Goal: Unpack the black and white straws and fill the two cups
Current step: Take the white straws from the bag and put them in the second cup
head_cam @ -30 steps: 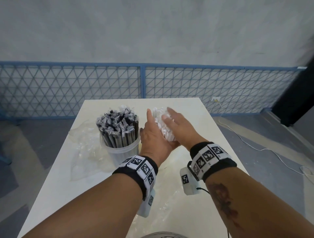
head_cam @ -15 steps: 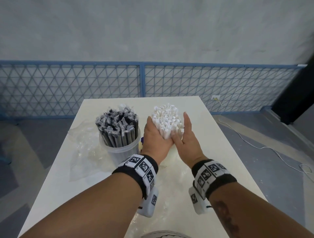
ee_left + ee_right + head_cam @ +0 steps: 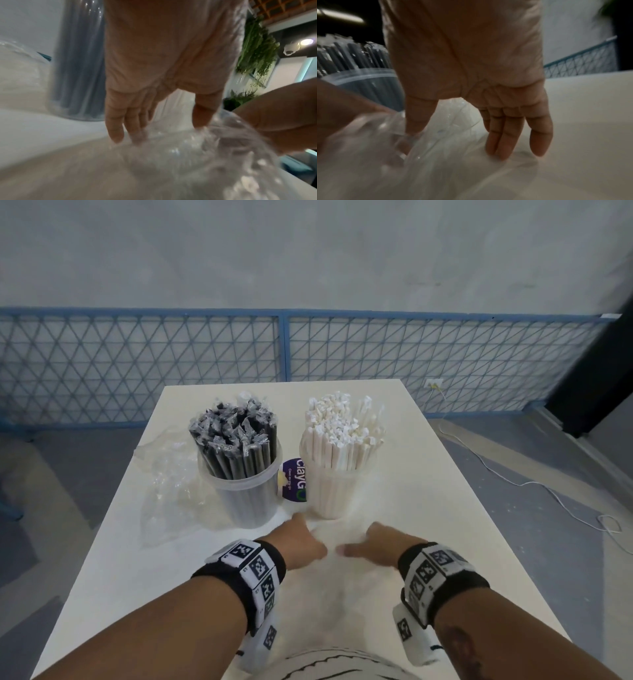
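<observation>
Nearest the person, the left hand (image 3: pixel 301 546) and the right hand (image 3: pixel 373 546) are reaching down side by side onto the white worktop (image 3: pixel 137 577), palms down, fingers pointing at a thin, crinkled sheet of clear plastic wrapping (image 3: pixel 197 155) that is lying flat between and under them. In the wrist views both sets of fingers are hanging nearly straight, their tips touching or pressing the film; neither hand is curling round anything, though blur makes it hard to tell whether the left thumb is starting to pinch the plastic. Just beyond the left hand a translucent plastic cup (image 3: pixel 250 501) is standing upright, packed with black straws in clear sleeves (image 3: pixel 233 440); just beyond the right hand a second translucent cup (image 3: pixel 335 494) is standing, holding white paper-wrapped straws (image 3: pixel 342 436), a few of them fanning outward. A purple printed label (image 3: pixel 296 484) is showing in the gap between the cups, and a second crumpled clear bag (image 3: pixel 168 474) is lying beyond and to the left of the left hand. Both cups look full, so the filling seems done and the step in hand appears to be clearing the empty wrapping. The next move is likely calling for gathering the slippery film into a firm grip without knocking the cups just ahead.
</observation>
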### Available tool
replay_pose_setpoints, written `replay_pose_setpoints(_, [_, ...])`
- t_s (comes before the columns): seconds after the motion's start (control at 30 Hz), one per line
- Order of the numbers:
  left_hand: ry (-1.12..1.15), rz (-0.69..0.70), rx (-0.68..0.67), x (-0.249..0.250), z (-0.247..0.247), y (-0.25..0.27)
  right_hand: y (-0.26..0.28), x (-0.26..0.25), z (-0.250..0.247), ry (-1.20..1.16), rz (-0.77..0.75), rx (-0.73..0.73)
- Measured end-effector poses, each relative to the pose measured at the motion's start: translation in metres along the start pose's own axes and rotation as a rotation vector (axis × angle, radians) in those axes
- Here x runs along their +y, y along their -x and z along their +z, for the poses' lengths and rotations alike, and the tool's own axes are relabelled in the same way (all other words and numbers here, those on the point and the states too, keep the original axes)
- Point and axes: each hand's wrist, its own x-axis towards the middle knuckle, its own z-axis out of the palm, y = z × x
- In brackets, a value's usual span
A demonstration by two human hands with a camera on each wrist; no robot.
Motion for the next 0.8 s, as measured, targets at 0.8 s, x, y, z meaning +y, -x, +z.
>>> replay_pose_setpoints(0.8, [0.823,0.663,0.724,0.032,-0.092,0.095,0.103,-0.088,-0.017,-0.798,-0.854,0.221])
